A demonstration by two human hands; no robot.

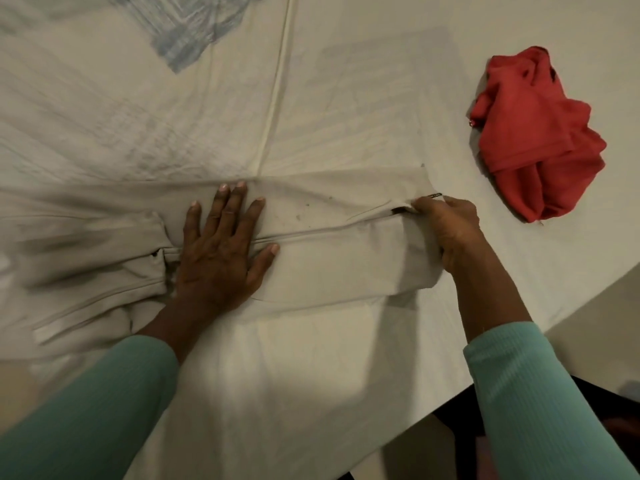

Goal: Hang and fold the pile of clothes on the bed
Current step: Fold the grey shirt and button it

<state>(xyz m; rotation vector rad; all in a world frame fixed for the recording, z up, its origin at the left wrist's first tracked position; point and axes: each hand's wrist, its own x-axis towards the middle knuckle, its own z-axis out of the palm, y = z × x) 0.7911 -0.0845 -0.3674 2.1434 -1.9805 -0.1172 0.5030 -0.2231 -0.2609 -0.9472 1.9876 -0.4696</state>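
The beige garment (329, 271) lies across the near part of the bed (346, 81), a long band running left to right, already doubled along its length. Your left hand (221, 251) lies flat on its middle, fingers straight and spread, pressing the layers down. Your right hand (446, 230) grips the right end, fingers and thumb curled round the edge beside a small dark tab or zip. It looks like light, soft woven cloth with no stiffness of its own, so it will sag and slide wherever you let go. Judge it as something to pin and drag, not lift by one corner. Take hold at the seamed or hemmed edges, where the layers are thickest, and grip both layers together so the top one does not creep. The left end is bunched and creased and will likely need smoothing before the next fold. The red garment (540, 133) lies crumpled at the far right, well apart, equally limp. A blue-grey patch (194, 32) shows at the far left; whether it is clothing or print, you cannot tell.
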